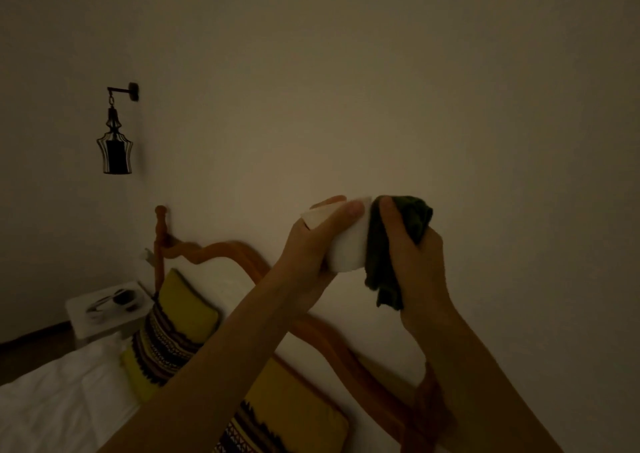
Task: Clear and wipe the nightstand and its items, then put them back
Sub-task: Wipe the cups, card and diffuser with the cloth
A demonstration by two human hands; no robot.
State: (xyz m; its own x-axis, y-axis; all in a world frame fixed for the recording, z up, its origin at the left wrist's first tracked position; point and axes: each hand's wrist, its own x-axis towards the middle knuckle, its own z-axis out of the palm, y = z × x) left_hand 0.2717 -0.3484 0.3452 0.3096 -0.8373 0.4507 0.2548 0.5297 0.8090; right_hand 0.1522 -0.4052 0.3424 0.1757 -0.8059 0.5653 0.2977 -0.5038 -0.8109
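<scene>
**White Object Wiped With Dark Cloth Above Bed**

In a dim bedroom, a person held a white object (348, 244) up in front of a bare wall (381, 88), well above the bed (62, 411). The left hand (311, 244) gripped it, fingers curled over its upper side and thumb along its near side. What kind of item it was, and whether anything lay inside it, could not be told in the low light. The right hand (412, 244) clenched a dark green cloth (398, 244), pressing the fabric against the object's right side; a loose end of the cloth hung below the hand.

Far to the lower left, a white nightstand (104, 314) stood against the wall, just beside the post of the wooden headboard (214, 253). On its top lay a dark rounded item (123, 297) and a pale elongated one, too small and dim to identify. A lantern-shaped wall lamp (114, 147) hung unlit above the nightstand.

Two yellow patterned pillows (173, 334) leaned along the headboard below the arms. Open wall spread above and to the right of both hands, with nothing near them.
</scene>
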